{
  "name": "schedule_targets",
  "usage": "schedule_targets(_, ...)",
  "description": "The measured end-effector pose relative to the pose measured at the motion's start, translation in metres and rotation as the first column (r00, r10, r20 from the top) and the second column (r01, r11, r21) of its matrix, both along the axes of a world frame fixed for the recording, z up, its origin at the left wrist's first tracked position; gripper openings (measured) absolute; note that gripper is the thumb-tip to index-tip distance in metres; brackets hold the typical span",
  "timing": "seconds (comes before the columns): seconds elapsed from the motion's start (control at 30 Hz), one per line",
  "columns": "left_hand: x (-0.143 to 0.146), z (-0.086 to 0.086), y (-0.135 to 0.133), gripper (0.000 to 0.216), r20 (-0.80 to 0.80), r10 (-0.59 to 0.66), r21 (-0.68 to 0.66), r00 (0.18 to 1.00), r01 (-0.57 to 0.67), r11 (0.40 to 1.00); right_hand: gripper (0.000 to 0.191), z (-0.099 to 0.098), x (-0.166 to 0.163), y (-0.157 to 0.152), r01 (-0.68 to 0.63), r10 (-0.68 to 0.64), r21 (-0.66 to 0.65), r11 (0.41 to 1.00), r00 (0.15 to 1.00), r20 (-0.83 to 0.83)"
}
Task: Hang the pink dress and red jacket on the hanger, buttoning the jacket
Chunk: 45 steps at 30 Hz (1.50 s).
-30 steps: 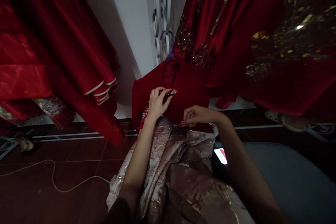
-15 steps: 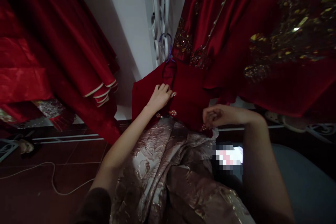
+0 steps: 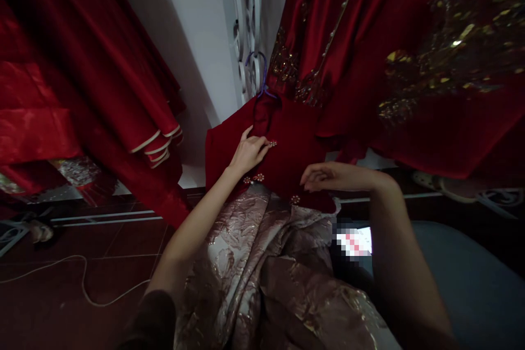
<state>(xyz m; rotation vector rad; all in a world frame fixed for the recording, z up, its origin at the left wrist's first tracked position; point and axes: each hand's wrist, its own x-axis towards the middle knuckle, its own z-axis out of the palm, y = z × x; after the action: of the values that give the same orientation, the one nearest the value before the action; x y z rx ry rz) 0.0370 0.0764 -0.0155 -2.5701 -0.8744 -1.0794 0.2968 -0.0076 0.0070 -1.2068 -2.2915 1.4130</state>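
A red jacket (image 3: 287, 120) hangs on a purple hanger (image 3: 262, 74) in front of me. Beaded flower fasteners (image 3: 258, 178) run down its front. My left hand (image 3: 249, 153) pinches the front edge by the upper beaded fastener (image 3: 272, 144), thumb and index finger together, another finger raised. Over the lower right front, my right hand (image 3: 322, 176) has loosely bent fingers and nothing visible in them. Just below it sits another beaded flower (image 3: 295, 199). A shiny brocade fabric with a metallic pattern (image 3: 241, 240) spreads below the jacket, across my lap.
Red garments (image 3: 123, 65) hang at the left, and red gowns with gold sequins (image 3: 451, 54) at the right. A white scrolled metal rack (image 3: 248, 11) stands behind the jacket. A lit, blurred screen (image 3: 355, 241) lies by a grey seat (image 3: 463, 273). A cable (image 3: 84, 279) crosses the tiled floor.
My right hand has moved left and slightly up, off the lower beaded flower, which has shifted left with the jacket front. My left hand stays by the upper fastener, one finger now lifted.
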Motion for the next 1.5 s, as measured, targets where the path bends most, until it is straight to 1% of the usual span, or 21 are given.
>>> schedule_targets(0.07,-0.001,-0.001,-0.001,0.017,-0.033,0.017,0.05,0.999,-0.015,0.999,0.041,0.002,-0.003,-0.002,0.033,-0.032,0.031,0.999,0.999,-0.041)
schedule_targets(0.13,-0.002,0.0,-0.003,0.02,-0.076,0.04,0.101,0.996,-0.033,0.994,0.038,0.004,-0.015,-0.002,0.164,-0.144,0.142,0.976,0.979,-0.141)
schedule_targets(0.2,-0.003,0.002,-0.007,0.022,-0.118,0.064,0.134,0.991,-0.048,0.99,0.037,0.006,-0.036,0.002,0.389,-0.286,0.281,0.877,0.894,-0.344)
schedule_targets(0.23,-0.003,0.003,-0.009,0.022,-0.136,0.077,0.142,0.988,-0.057,0.988,0.038,0.007,-0.049,0.006,0.51,-0.331,0.32,0.799,0.816,-0.473)
schedule_targets(0.27,-0.003,0.005,-0.01,0.022,-0.152,0.092,0.146,0.984,-0.07,0.987,0.041,0.008,-0.064,0.011,0.585,-0.334,0.315,0.747,0.74,-0.584)
schedule_targets(0.3,-0.004,0.006,-0.011,0.022,-0.163,0.112,0.147,0.98,-0.088,0.985,0.044,0.008,-0.079,0.018,0.61,-0.322,0.285,0.739,0.692,-0.646)
schedule_targets(0.4,-0.005,0.009,-0.01,0.026,-0.162,0.23,0.128,0.96,-0.211,0.969,0.057,0.006,-0.12,0.039,0.587,-0.319,0.172,0.791,0.636,-0.703)
schedule_targets(0.43,-0.006,0.009,-0.01,0.029,-0.149,0.284,0.116,0.947,-0.268,0.956,0.064,0.004,-0.13,0.046,0.624,-0.372,0.142,0.768,0.615,-0.695)
schedule_targets(0.47,-0.007,0.009,-0.01,0.034,-0.13,0.337,0.101,0.932,-0.326,0.94,0.071,0.001,-0.137,0.051,0.689,-0.452,0.133,0.713,0.596,-0.664)
schedule_targets(0.5,-0.009,0.01,-0.01,0.039,-0.104,0.388,0.084,0.916,-0.381,0.921,0.079,-0.003,-0.141,0.056,0.767,-0.541,0.157,0.622,0.565,-0.623)
schedule_targets(0.57,-0.014,0.012,-0.011,0.048,-0.028,0.483,0.049,0.875,-0.482,0.875,0.094,-0.011,-0.143,0.061,0.875,-0.688,0.298,0.382,0.485,-0.541)
schedule_targets(0.63,-0.02,0.014,-0.014,0.054,0.051,0.574,0.008,0.817,-0.575,0.818,0.098,-0.02,-0.136,0.065,0.866,-0.754,0.464,0.185,0.428,-0.498)
schedule_targets(0.67,-0.023,0.015,-0.015,0.056,0.08,0.618,-0.016,0.782,-0.619,0.785,0.096,-0.023,-0.131,0.066,0.845,-0.771,0.519,0.131,0.416,-0.483)
schedule_targets(0.73,-0.031,0.016,-0.015,0.06,0.111,0.686,-0.079,0.719,-0.681,0.728,0.089,-0.027,-0.118,0.07,0.818,-0.801,0.568,0.088,0.397,-0.448)
schedule_targets(0.83,-0.046,0.015,-0.011,0.064,0.137,0.718,-0.181,0.683,-0.695,0.696,0.077,-0.025,-0.096,0.079,0.807,-0.843,0.587,0.063,0.357,-0.402)
schedule_targets(0.97,-0.072,0.014,0.004,0.061,0.191,0.641,-0.254,0.743,-0.593,0.764,0.063,-0.016,-0.064,0.092,0.772,-0.858,0.635,0.028,0.345,-0.381)
schedule_targets(1.03,-0.086,0.017,0.013,0.052,0.218,0.612,-0.343,0.76,-0.527,0.777,0.057,-0.013,-0.047,0.096,0.724,-0.838,0.683,0.091,0.426,-0.34)
schedule_targets(1.13,-0.101,0.022,0.024,0.035,0.269,0.6,-0.491,0.753,-0.429,0.758,0.056,-0.012,-0.025,0.1,0.615,-0.769,0.76,0.212,0.584,-0.258)
schedule_targets(1.23,-0.107,0.024,0.031,0.031,0.311,0.568,-0.536,0.762,-0.353,0.767,0.062,-0.014,-0.015,0.102,0.578,-0.725,0.782,0.234,0.639,-0.255)
schedule_targets(1.43,-0.106,0.018,0.036,0.034,0.306,0.572,-0.51,0.761,-0.376,0.774,0.066,-0.028,-0.044,0.107,0.484,-0.483,0.782,0.391,0.832,-0.273)
schedule_targets(1.5,-0.107,0.017,0.037,0.034,0.29,0.579,-0.514,0.762,-0.387,0.766,0.068,-0.032,-0.055,0.11,0.498,-0.464,0.772,0.394,0.833,-0.301)
